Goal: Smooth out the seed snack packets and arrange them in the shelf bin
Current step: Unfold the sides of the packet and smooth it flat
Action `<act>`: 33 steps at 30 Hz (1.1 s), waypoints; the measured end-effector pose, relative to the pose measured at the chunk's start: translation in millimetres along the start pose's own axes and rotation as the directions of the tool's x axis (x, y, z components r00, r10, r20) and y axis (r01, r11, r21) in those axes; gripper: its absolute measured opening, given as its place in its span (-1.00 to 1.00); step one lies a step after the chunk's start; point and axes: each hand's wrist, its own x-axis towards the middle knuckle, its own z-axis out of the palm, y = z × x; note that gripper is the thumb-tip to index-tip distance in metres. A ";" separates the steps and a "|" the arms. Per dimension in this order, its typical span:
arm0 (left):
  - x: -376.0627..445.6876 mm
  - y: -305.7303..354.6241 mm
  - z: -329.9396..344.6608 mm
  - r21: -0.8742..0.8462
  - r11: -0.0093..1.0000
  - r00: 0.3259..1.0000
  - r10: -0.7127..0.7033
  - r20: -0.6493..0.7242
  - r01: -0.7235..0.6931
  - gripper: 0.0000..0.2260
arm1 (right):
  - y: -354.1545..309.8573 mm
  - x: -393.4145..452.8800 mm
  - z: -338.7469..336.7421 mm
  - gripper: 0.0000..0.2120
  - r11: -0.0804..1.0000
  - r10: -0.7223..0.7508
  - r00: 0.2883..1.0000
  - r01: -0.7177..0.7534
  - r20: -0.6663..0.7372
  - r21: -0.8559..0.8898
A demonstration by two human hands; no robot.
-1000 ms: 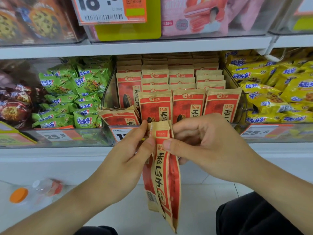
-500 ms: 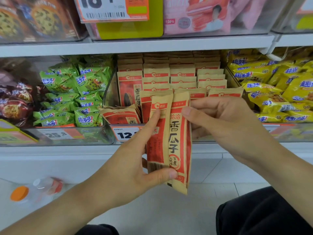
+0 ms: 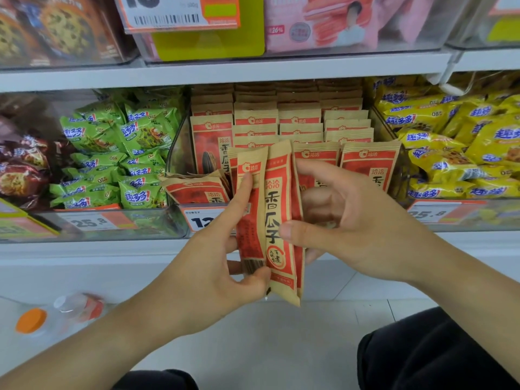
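The person holds a small bunch of red-and-kraft sunflower seed packets (image 3: pixel 277 220) upright, just in front of the clear shelf bin (image 3: pixel 180 153). The left hand (image 3: pixel 216 266) grips the bunch from the left, forefinger laid up the front of one packet and thumb hooked under the bottom edge. The right hand (image 3: pixel 349 220) pinches the right edge, thumb in front and fingers curled behind. The held packets look folded lengthwise and overlapping, so the smoothing step seems to be in hand. In the bin, rows of packets stand upright, but a few at the front left (image 3: pixel 197 190) lie slumped. Next, the bunch likely needs flattening and squaring, then setting upright into that front-left gap.
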 end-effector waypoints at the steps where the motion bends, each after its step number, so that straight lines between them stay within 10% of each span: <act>1: 0.3 -0.1 -0.2 -0.002 1.000 1.000 0.007 0.007 -0.007 0.00 | -0.3 0.1 -0.3 -0.44 1.000 -0.002 1.000 0.002 -0.001 0.002; 16: -1.1 9.5 1.1 -0.126 0.988 0.996 0.090 -0.019 -0.092 -0.05 | -0.1 1.4 1.0 -0.38 0.997 -0.067 0.998 0.067 0.000 0.049; 21: -2.5 20.7 -0.5 0.000 0.981 0.979 0.195 -0.064 -0.195 -0.15 | 6.6 -0.7 5.7 -0.27 0.921 -0.217 0.971 0.237 0.096 -0.309; 27: -6.6 19.5 -5.8 0.006 0.981 0.974 0.196 -0.114 -0.196 -0.64 | 7.5 3.6 0.7 -0.27 0.955 -0.276 0.948 0.251 -0.159 -0.157; 33: -2.8 17.5 -17.1 0.168 0.953 0.921 0.289 -0.259 -0.252 -0.65 | -1.1 3.7 -6.1 -0.67 0.941 -0.337 0.896 0.321 -0.288 -0.103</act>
